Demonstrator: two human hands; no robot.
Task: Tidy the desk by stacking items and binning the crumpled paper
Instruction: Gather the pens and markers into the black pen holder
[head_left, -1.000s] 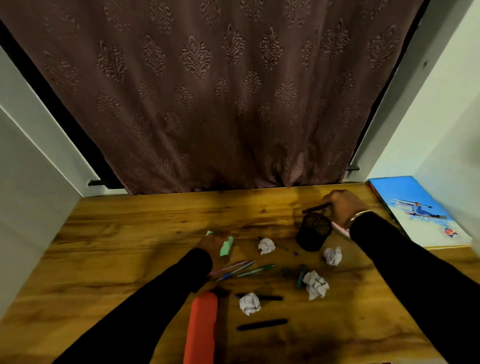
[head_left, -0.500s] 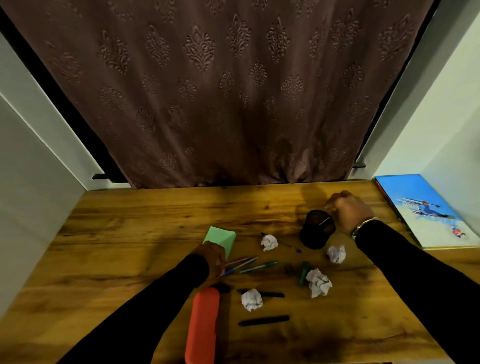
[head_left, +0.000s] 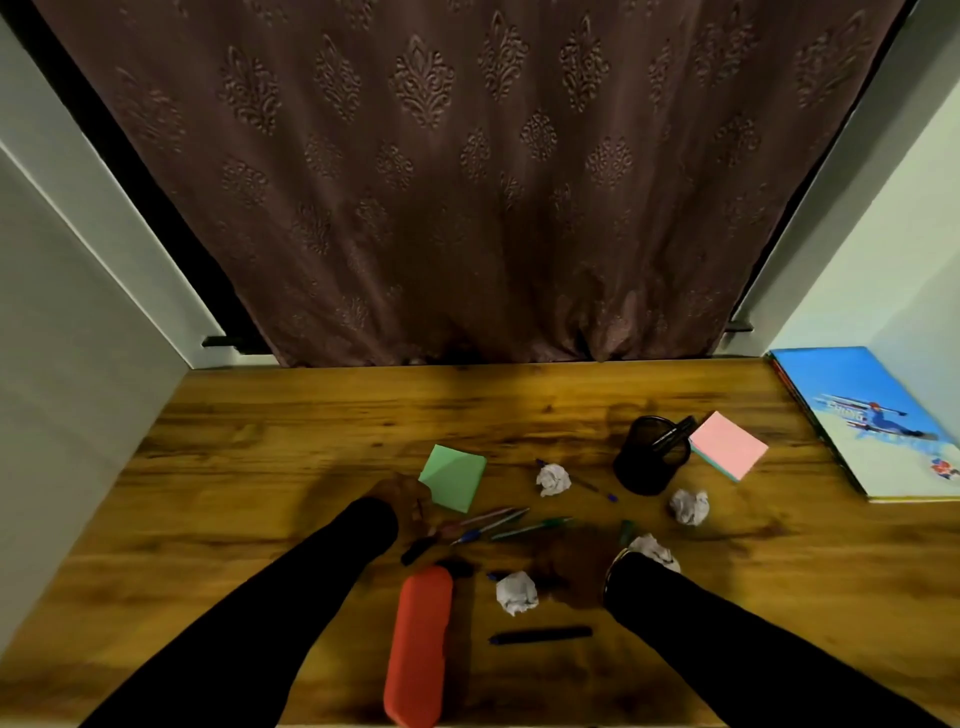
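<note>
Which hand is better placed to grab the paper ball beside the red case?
Probably right: the right hand is next to that paper ball; the left hand is farther, by the green pad.

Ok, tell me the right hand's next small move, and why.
Probably pinch the long black pen lying just on the near side of the right hand, bound for the black mesh pen cup: the cup already holds one pen, and the blurred hand sits among the loose pens.

The person is wearing long black sleeves (head_left: 270, 613), with a thin gold-toned bangle (head_left: 614, 565) showing at the right wrist.
</note>
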